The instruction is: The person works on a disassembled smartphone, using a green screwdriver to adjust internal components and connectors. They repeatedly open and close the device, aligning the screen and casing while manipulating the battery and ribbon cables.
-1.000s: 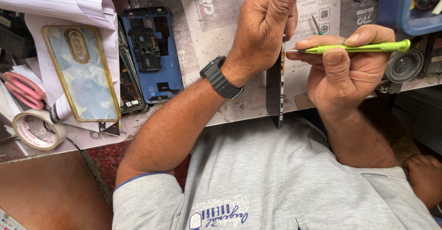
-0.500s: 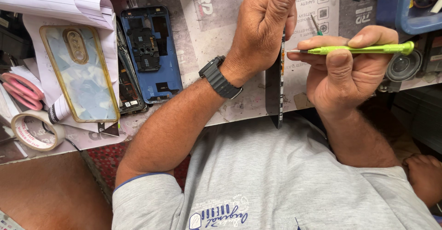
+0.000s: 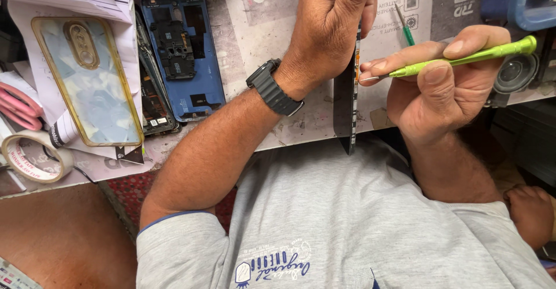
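My left hand (image 3: 333,25) grips a thin dark phone part (image 3: 346,106), held upright on its edge over the front of the bench; a black watch (image 3: 272,86) is on that wrist. My right hand (image 3: 443,86) holds a green screwdriver (image 3: 463,57), and its metal tip touches the side edge of the phone part. Both hands are close together, just above the grey work mat (image 3: 255,40).
A blue phone frame (image 3: 182,54) with exposed insides lies on the mat to the left. Beside it lie a clear gold-rimmed phone case (image 3: 90,83), papers, a tape roll (image 3: 32,156) and pink cable. A blue tray (image 3: 524,2) and a round black object (image 3: 515,75) sit at right.
My two hands and the phone part have held nearly still. The screwdriver tip stays at the part's edge.
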`<state>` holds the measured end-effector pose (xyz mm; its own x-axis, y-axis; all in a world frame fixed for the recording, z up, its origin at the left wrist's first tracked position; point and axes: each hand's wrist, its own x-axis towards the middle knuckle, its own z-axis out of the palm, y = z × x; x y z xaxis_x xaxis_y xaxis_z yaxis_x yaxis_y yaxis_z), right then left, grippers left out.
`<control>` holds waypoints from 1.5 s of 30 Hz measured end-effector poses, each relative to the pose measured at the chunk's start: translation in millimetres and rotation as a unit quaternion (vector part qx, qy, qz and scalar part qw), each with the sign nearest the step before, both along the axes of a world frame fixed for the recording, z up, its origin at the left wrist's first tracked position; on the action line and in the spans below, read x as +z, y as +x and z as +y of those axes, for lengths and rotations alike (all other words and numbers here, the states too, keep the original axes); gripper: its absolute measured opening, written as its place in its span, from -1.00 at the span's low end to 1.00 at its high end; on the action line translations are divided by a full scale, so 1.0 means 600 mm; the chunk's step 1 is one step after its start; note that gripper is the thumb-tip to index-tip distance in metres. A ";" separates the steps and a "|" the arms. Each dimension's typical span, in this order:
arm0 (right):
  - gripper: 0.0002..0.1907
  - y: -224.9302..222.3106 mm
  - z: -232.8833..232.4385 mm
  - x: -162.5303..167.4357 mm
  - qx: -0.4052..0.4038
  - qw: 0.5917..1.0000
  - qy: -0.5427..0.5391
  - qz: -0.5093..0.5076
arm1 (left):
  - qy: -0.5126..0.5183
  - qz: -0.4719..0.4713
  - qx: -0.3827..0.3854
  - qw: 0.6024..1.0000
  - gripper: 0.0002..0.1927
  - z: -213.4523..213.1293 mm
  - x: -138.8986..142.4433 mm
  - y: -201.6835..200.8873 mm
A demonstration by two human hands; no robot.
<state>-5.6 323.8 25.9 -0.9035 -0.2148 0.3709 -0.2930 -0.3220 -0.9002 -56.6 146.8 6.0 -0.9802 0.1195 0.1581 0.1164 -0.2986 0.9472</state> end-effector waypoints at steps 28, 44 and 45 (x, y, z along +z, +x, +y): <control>-0.77 0.000 0.003 -0.002 0.004 1.000 0.010 0.002 | -0.014 0.010 0.005 1.000 -0.40 0.004 -0.008 0.001; -0.77 -0.002 0.004 -0.007 -0.019 0.998 0.019 0.049 | -0.002 0.021 0.014 1.000 -0.39 0.011 -0.011 -0.002; -0.76 -0.003 0.003 -0.007 -0.021 0.998 0.019 0.057 | -0.001 0.023 0.015 1.000 -0.39 0.013 -0.012 -0.003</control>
<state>-7.5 325.7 22.0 -0.8645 -0.1940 0.4637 -0.4061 -0.2741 -0.8718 -58.2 154.7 -1.5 -0.9750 0.0900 0.2030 0.1691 -0.2919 0.9414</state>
